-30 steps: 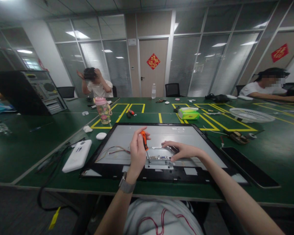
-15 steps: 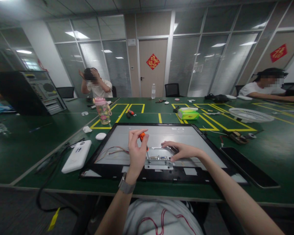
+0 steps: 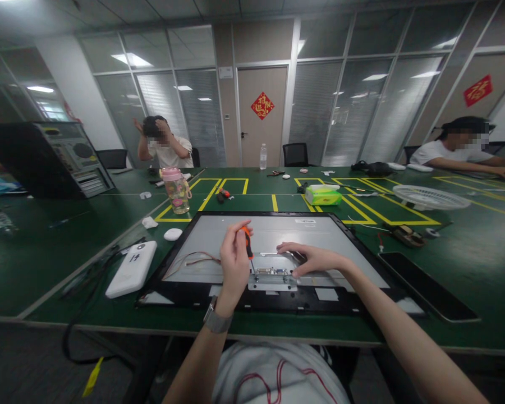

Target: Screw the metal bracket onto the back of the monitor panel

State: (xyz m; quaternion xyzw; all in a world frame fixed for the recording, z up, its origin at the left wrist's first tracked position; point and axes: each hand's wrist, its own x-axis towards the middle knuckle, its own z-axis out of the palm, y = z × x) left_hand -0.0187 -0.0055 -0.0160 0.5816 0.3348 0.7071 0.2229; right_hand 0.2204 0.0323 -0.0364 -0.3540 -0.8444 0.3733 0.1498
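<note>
An orange-and-black screwdriver (image 3: 248, 243) is in my left hand (image 3: 234, 262), its fingers closed round the handle. Its thin shaft slants down to the left front of a metal bracket (image 3: 273, 287) with connector sockets on it. My right hand (image 3: 313, 259) lies over the right side of this bracket, fingers stretched apart, index fingertip near the back edge and thumb near the front. Under both hands a display panel (image 3: 269, 227) lies flat, with a grey back and a black frame. Thin wires (image 3: 200, 258) run over it on the left. The screwdriver's exact contact point is too small to tell.
Left of the panel are a white power bank (image 3: 132, 269), a white oval case (image 3: 173, 234) and a pink-lidded bottle (image 3: 175, 191). A black phone (image 3: 429, 287) lies to the right. Beyond are a green packet (image 3: 323, 195) and a white round grille (image 3: 431, 197). Two people sit across the table.
My left fingers have shifted round the screwdriver handle, showing more of it, and the handle has turned. My right hand stays in place on the bracket.
</note>
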